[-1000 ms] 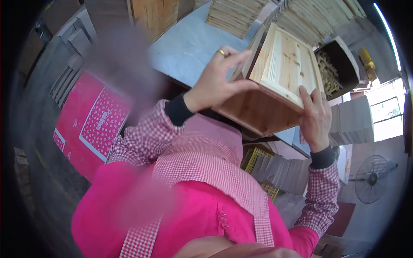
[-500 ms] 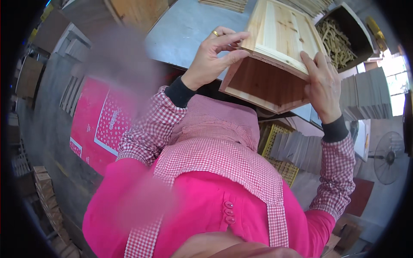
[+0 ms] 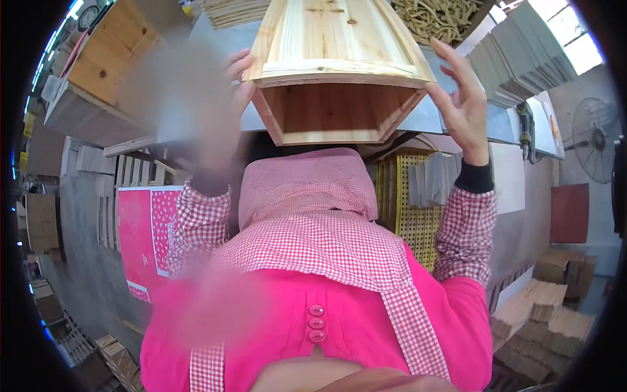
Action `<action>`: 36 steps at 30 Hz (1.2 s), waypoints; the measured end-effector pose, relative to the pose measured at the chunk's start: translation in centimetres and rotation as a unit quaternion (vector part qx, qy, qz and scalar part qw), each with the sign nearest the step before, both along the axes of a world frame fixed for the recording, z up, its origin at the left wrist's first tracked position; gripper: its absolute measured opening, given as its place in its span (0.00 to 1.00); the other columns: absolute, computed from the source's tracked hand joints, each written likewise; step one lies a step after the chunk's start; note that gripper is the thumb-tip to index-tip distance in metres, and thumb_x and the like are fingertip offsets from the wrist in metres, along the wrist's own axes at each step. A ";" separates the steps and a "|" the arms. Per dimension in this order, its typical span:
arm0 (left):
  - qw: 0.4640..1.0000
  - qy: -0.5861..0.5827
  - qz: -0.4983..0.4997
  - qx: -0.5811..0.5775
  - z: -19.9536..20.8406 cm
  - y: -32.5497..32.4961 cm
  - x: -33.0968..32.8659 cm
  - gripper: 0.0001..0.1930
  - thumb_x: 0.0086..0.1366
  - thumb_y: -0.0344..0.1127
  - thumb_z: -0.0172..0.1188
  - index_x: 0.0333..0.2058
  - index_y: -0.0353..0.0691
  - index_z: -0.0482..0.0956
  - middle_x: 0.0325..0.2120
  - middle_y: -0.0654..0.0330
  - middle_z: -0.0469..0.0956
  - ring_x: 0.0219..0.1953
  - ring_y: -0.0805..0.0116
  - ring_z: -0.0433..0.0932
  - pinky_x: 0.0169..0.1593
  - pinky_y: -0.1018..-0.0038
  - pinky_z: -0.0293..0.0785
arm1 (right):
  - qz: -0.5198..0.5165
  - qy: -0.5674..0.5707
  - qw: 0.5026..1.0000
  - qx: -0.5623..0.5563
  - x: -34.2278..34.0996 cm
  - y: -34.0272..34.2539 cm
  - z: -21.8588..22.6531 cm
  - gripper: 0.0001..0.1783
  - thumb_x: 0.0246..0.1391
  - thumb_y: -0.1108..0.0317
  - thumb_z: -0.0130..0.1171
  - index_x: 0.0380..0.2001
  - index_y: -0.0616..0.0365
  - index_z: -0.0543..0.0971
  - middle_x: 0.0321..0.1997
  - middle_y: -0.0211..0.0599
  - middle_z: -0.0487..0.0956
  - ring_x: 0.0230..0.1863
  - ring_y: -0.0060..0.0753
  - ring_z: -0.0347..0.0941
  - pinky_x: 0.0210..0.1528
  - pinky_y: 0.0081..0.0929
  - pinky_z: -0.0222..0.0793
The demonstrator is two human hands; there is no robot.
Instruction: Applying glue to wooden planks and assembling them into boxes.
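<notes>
A pale wooden box [image 3: 333,49] with a knotty panelled top sits in front of me, its hollow side facing me. At its left front corner is my left hand [image 3: 228,85], thumb and fingertips against the edge; a grey blur covers most of that hand. My right hand [image 3: 465,98] is by the right front corner, thumb tip at the edge, the other fingers spread and raised off the wood. Beneath the box is a grey-blue worktable [image 3: 418,121].
Behind the box is a bin of small wooden pieces [image 3: 437,19]. Stacked grey boards [image 3: 522,55] and a power drill [image 3: 526,130] are at right. A large wooden case [image 3: 108,62] is at left. Below the table edge stands a yellow crate [image 3: 418,228]; a fan [image 3: 595,137] is at far right.
My view and body have turned, so the box now faces me squarely. My right hand has loosened from the top edge and spread its fingers. The left hand remains at the left corner.
</notes>
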State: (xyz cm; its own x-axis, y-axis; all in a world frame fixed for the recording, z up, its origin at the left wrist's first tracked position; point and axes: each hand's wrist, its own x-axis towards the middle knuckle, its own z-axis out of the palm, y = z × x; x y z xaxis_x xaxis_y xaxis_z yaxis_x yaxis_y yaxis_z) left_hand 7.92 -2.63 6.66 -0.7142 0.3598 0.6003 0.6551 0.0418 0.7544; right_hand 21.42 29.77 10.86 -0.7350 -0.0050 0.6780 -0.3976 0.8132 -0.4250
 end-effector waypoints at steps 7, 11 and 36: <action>0.998 -0.047 -0.042 0.017 -0.5 -0.3 -0.9 0.16 0.68 0.28 0.50 0.54 0.36 0.72 0.62 0.47 0.62 0.63 0.61 0.62 0.66 0.66 0.55 | 0.062 0.021 0.972 -0.225 -0.7 0.3 -4.2 0.24 0.55 0.71 0.60 0.55 0.65 0.72 0.60 0.44 0.71 0.61 0.37 0.67 0.61 0.31 0.63; 0.994 -0.100 0.014 0.030 -1.7 -1.6 -0.8 0.17 0.68 0.26 0.48 0.55 0.35 0.71 0.61 0.46 0.62 0.64 0.58 0.61 0.66 0.65 0.54 | 0.044 0.041 0.971 -0.233 -0.8 -0.3 -4.3 0.22 0.51 0.74 0.62 0.51 0.64 0.76 0.54 0.48 0.77 0.54 0.36 0.74 0.56 0.29 0.67; 0.897 -0.374 -0.184 -0.146 -1.8 -5.4 8.6 0.10 0.62 0.27 0.54 0.40 0.29 0.79 0.38 0.51 0.80 0.42 0.63 0.79 0.49 0.67 0.73 | -0.155 0.008 0.872 -0.464 -2.5 8.0 -4.2 0.06 0.64 0.68 0.47 0.38 0.58 0.70 0.21 0.26 0.70 0.22 0.19 0.67 0.26 0.18 0.65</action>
